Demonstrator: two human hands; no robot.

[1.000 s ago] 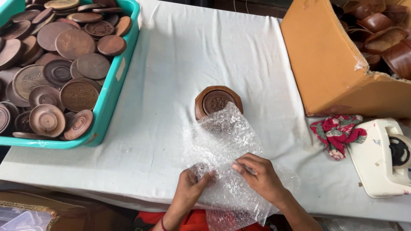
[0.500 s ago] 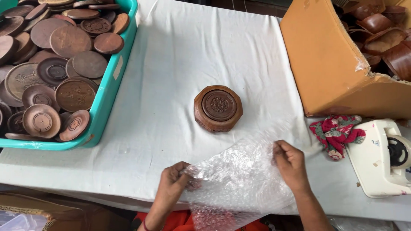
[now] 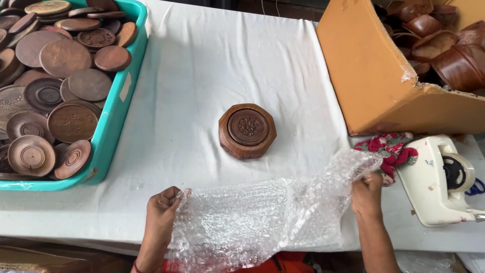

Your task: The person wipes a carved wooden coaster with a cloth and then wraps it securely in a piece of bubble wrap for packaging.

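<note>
A sheet of clear bubble wrap (image 3: 252,222) is stretched wide across the near edge of the white-covered table (image 3: 202,76). My left hand (image 3: 162,207) grips its left edge and my right hand (image 3: 367,194) grips its right edge. Just beyond the sheet, in the middle of the cloth, sits a carved octagonal wooden box (image 3: 247,130) with a round patterned lid. Neither hand touches it.
A teal plastic tub (image 3: 118,106) at the left holds several round wooden lids and dishes. An open cardboard box (image 3: 374,81) of wooden bowls stands at the right. A white tape dispenser (image 3: 444,182) and a red patterned cloth (image 3: 389,146) lie near my right hand.
My hands have moved apart, spreading the crumpled bubble wrap into a wide sheet. The wrap has been drawn back toward me, off the wooden box, which it partly covered before.
</note>
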